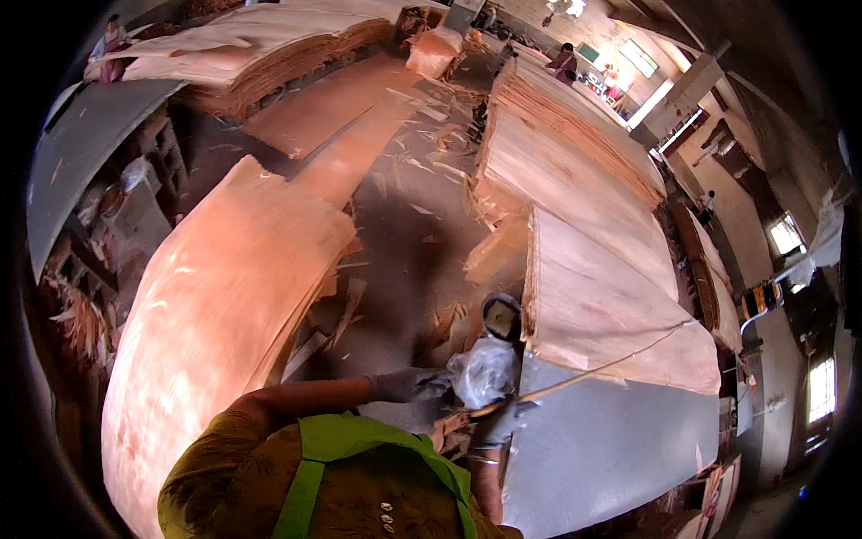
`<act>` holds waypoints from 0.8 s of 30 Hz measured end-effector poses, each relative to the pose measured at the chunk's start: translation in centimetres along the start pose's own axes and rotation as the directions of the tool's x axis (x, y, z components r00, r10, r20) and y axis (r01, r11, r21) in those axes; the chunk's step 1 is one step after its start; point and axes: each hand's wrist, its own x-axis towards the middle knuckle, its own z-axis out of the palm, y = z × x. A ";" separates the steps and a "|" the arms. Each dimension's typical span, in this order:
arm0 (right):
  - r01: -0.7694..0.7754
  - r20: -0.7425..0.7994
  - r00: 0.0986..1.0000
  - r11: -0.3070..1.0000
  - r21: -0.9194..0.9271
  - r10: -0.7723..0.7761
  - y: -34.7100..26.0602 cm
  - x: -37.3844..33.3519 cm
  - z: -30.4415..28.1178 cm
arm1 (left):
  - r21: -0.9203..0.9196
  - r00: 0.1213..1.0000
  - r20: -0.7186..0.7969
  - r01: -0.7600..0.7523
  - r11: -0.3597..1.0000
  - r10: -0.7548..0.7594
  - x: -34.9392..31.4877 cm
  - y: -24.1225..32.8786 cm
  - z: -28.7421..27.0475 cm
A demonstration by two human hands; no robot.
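My left hand [411, 385], in a grey glove, reaches across in front of my body. Its fingertips meet the edge of a crumpled clear plastic bag [485, 372], and their grip is too indistinct to make out. Close by on the right, my gloved right hand [491, 431] is closed around the near end of a long thin stick [584, 373]. The stick slants up and away over the grey tabletop [611, 440] and a stack of pale wood veneer sheets [602, 296]. Just beyond the bag is a dark-rimmed round object [501, 317], its kind unclear.
A large pile of orange-tinted veneer [224, 269] curves along my left. More veneer stacks [260, 54] stand farther off. Veneer scraps [435, 144] litter the floor [395, 234]. A grey-topped table [99, 153] is at far left. People [563, 63] are in the background.
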 end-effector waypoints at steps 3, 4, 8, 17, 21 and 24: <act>-0.162 0.266 0.958 0.965 0.207 0.104 2.7 2.5 4.9 | -0.347 0.882 0.303 0.455 0.820 -0.361 5.8 1.8 -6.9; -0.355 0.303 0.919 0.859 0.369 0.250 1.6 2.8 7.9 | -0.347 0.817 0.370 0.562 0.750 -0.441 7.6 1.8 -9.5; -0.527 0.600 0.706 0.845 0.090 0.376 6.5 7.4 10.4 | -0.287 0.737 0.549 0.610 0.739 -0.395 13.3 -4.1 -17.1; -0.520 0.319 0.808 0.854 -0.011 0.496 -2.3 15.2 15.4 | 0.457 0.933 0.008 0.318 0.831 -0.361 22.4 -14.5 -27.1; -0.485 -0.049 0.872 0.873 0.049 0.487 -0.3 18.0 14.8 | 0.376 0.936 0.046 0.307 0.874 -0.348 28.2 -18.6 -29.5; -0.389 -0.206 0.892 0.915 0.109 0.403 1.1 20.8 13.4 | 0.410 0.965 0.135 0.154 0.899 -0.227 35.8 -20.5 -30.2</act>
